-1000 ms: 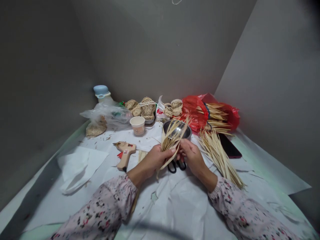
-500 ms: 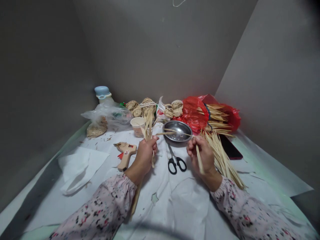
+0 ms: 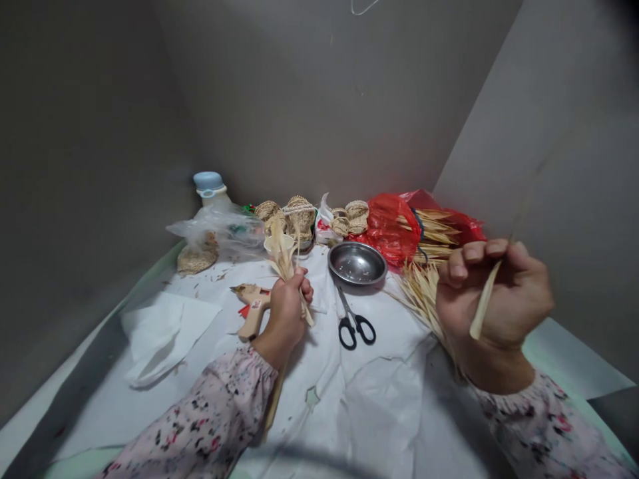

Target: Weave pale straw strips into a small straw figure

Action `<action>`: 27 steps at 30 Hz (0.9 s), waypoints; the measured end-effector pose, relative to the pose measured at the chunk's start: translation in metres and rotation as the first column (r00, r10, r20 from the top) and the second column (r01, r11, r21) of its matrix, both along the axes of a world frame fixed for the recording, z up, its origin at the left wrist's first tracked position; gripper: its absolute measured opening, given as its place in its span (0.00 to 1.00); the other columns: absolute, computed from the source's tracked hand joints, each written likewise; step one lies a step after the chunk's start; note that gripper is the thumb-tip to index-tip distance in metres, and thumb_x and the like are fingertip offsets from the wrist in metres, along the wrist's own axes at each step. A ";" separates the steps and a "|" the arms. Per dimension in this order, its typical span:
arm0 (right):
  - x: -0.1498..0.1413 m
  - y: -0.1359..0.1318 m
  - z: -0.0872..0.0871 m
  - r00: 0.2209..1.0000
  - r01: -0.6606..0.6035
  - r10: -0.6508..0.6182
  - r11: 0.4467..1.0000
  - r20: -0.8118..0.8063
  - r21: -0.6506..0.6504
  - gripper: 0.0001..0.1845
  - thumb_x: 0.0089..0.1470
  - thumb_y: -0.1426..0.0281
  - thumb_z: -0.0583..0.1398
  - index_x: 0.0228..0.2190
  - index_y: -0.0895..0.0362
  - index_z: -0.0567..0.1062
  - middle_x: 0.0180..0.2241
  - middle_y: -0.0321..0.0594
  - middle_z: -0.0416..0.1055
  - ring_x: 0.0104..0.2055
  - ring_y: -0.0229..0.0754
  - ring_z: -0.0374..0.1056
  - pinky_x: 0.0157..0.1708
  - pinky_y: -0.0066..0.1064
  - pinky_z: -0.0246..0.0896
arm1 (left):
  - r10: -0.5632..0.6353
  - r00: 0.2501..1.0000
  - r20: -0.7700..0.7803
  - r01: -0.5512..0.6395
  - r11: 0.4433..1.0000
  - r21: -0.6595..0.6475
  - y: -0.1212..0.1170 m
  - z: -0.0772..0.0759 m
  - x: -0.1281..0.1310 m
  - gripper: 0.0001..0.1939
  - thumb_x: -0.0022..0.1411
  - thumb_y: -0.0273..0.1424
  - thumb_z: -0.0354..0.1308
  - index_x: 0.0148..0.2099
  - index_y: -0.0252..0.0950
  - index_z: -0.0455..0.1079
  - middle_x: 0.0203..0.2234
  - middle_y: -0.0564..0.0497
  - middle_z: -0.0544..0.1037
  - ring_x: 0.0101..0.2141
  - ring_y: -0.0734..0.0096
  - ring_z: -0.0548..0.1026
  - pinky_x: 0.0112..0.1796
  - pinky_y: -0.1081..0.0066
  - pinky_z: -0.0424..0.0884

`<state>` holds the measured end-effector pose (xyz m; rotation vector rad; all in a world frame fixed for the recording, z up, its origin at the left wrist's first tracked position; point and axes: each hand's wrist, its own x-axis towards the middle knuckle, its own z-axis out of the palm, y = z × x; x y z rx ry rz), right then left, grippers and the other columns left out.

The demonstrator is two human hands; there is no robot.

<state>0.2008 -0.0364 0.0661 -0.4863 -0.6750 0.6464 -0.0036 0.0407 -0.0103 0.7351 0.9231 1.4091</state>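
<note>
My left hand (image 3: 291,306) is closed round a bundle of dried husk strips (image 3: 282,258), whose frayed tops fan out above the fist in front of a paper cup. My right hand (image 3: 496,306) is raised at the right, its fingers closed on a single husk strip (image 3: 485,303). The wide end of that strip hangs over the palm; its thin end rises to the upper right, blurred. A loose pile of husk strips (image 3: 422,289) lies behind and left of the right hand, partly hidden by it. Scissors (image 3: 355,326) with black handles lie between the hands.
A steel bowl (image 3: 357,265) stands behind the scissors. A glue gun (image 3: 255,306) lies left of my left hand, near a white sheet (image 3: 160,339). At the back are woven pieces (image 3: 299,216), a clear plastic bag (image 3: 219,223), a blue-capped bottle (image 3: 208,183) and a red bag (image 3: 392,229) of husks.
My right hand has moved right and up, away from the left, carrying its husk strip clear of the bowl. My left hand has stayed nearly in place, its bundle tilting slightly left.
</note>
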 end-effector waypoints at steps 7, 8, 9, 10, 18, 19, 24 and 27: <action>-0.019 0.021 -0.034 0.955 -0.016 0.133 0.917 0.267 -0.398 0.11 0.51 0.61 0.63 0.27 0.56 0.74 0.21 0.30 0.61 0.21 0.32 0.53 0.19 0.25 0.49 | -0.380 0.923 0.061 0.380 0.925 0.000 -0.012 0.006 0.009 0.09 0.60 0.31 0.58 0.32 0.29 0.71 0.27 0.43 0.78 0.26 0.74 0.75 0.29 0.76 0.72; -0.026 0.024 -0.044 0.918 -0.049 0.223 0.884 0.328 -0.465 0.13 0.51 0.59 0.63 0.28 0.56 0.75 0.20 0.31 0.62 0.21 0.33 0.54 0.20 0.26 0.50 | -0.425 0.903 0.056 0.426 0.905 -0.007 -0.014 0.006 0.011 0.09 0.61 0.31 0.58 0.33 0.28 0.72 0.29 0.41 0.79 0.27 0.72 0.77 0.32 0.75 0.73; -0.032 0.025 -0.052 0.877 -0.038 0.276 0.856 0.393 -0.515 0.13 0.50 0.58 0.64 0.29 0.56 0.76 0.19 0.30 0.61 0.20 0.34 0.54 0.20 0.26 0.50 | -0.466 0.883 0.057 0.467 0.884 -0.014 -0.016 0.005 0.012 0.10 0.61 0.32 0.58 0.34 0.28 0.72 0.30 0.40 0.79 0.28 0.70 0.77 0.33 0.73 0.74; -0.038 0.026 -0.059 0.844 -0.021 0.306 0.840 0.440 -0.542 0.14 0.50 0.57 0.64 0.29 0.56 0.76 0.20 0.32 0.63 0.21 0.35 0.56 0.21 0.26 0.52 | -0.503 0.862 0.062 0.504 0.863 -0.012 -0.018 0.004 0.013 0.09 0.60 0.32 0.59 0.35 0.28 0.72 0.31 0.40 0.79 0.29 0.69 0.78 0.34 0.72 0.74; -0.051 0.023 -0.075 0.772 -0.032 0.375 0.829 0.514 -0.558 0.14 0.53 0.58 0.61 0.35 0.56 0.77 0.21 0.34 0.69 0.19 0.35 0.59 0.21 0.28 0.57 | -0.652 0.743 -0.153 0.666 0.743 0.064 -0.022 -0.007 0.013 0.14 0.59 0.40 0.60 0.31 0.33 0.68 0.17 0.53 0.69 0.17 0.77 0.67 0.20 0.77 0.64; -0.049 0.024 -0.076 0.778 0.014 0.336 0.836 0.531 -0.549 0.15 0.53 0.58 0.62 0.38 0.55 0.76 0.23 0.34 0.71 0.19 0.35 0.59 0.20 0.28 0.56 | -0.618 0.770 -0.157 0.634 0.769 0.083 -0.020 -0.005 0.012 0.14 0.59 0.40 0.60 0.31 0.33 0.67 0.17 0.56 0.67 0.16 0.79 0.64 0.20 0.78 0.62; -0.044 0.025 -0.084 0.509 0.144 0.217 0.932 0.833 -0.331 0.10 0.57 0.63 0.60 0.37 0.54 0.78 0.31 0.40 0.75 0.30 0.41 0.68 0.32 0.33 0.62 | -0.214 0.971 -0.108 0.231 0.958 0.172 -0.007 0.018 0.001 0.17 0.51 0.38 0.66 0.28 0.36 0.61 0.15 0.62 0.57 0.16 0.83 0.54 0.18 0.79 0.55; -0.053 0.024 -0.086 0.135 0.003 0.126 0.992 0.983 -0.127 0.08 0.58 0.71 0.59 0.37 0.54 0.79 0.35 0.42 0.76 0.38 0.43 0.69 0.41 0.36 0.62 | -0.041 0.995 -0.086 0.054 0.987 0.149 -0.001 0.027 -0.006 0.18 0.49 0.36 0.66 0.27 0.37 0.57 0.14 0.64 0.52 0.15 0.84 0.49 0.16 0.79 0.48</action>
